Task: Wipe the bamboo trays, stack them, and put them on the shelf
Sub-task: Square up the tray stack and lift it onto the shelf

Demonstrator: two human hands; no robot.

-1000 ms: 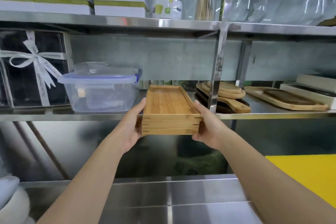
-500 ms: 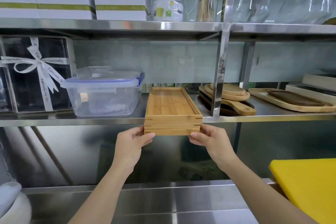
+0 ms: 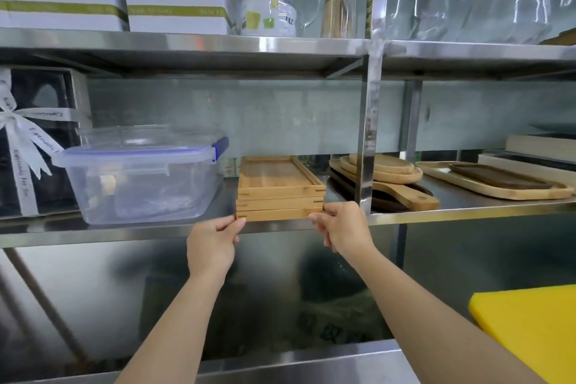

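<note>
A stack of three rectangular bamboo trays (image 3: pixel 279 193) rests on the steel middle shelf (image 3: pixel 467 210), its long side running back toward the wall. My left hand (image 3: pixel 213 243) pinches the stack's front left corner at the lowest tray. At the front right corner, my right hand (image 3: pixel 341 227) has its fingertips against the bottom tray. Both hands sit just below the shelf's front edge.
A clear lidded plastic box (image 3: pixel 143 174) stands close to the left of the stack. A steel upright post (image 3: pixel 367 134) and round wooden boards (image 3: pixel 386 178) are to the right, with oblong wooden trays (image 3: pixel 495 181) further right. A yellow board (image 3: pixel 536 330) lies at lower right.
The stack has slid further back onto the shelf. My hands have shifted from the stack's sides to its front corners.
</note>
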